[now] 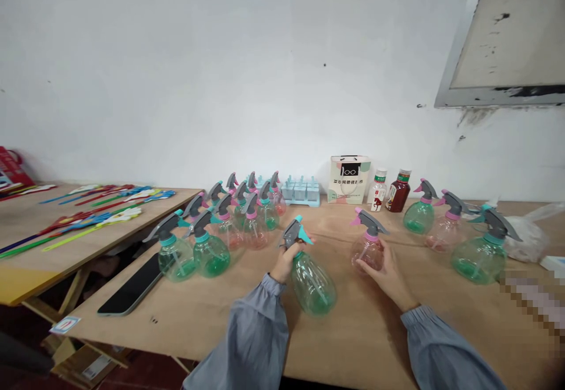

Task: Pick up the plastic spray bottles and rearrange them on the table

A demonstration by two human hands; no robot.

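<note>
Spray bottles (212, 257) set out on a brown table (247, 331), with all places given from the paper bag (350, 187) near the white wall (265, 84). Farthest left of the paper bag: a separate tabletop (26, 213) bearing long-stemmed, brightly coloured items (99, 220). Left of the paper bag and well in front of it: a dark-screened phone (132, 287), lying flat, beside a cluster of green and pink spray bottles, upright, with grey trigger heads and teal or pink nozzles. In front of the paper bag, to its left: left hand (286, 262), wrapped around the neck of a green spray bottle (314, 287), tilted, head leaning left. Just left of the paper bag: a pale blue mould (301, 193) with upright handles. In front of the paper bag, slightly right: right hand (385, 265), curled around the body of a pink spray bottle (362, 252), upright, thumb on its near side. Right of the paper bag: two drink bottles (398, 193), then three more spray bottles (479, 259), upright, and crumpled clear plastic (529, 240).
</note>
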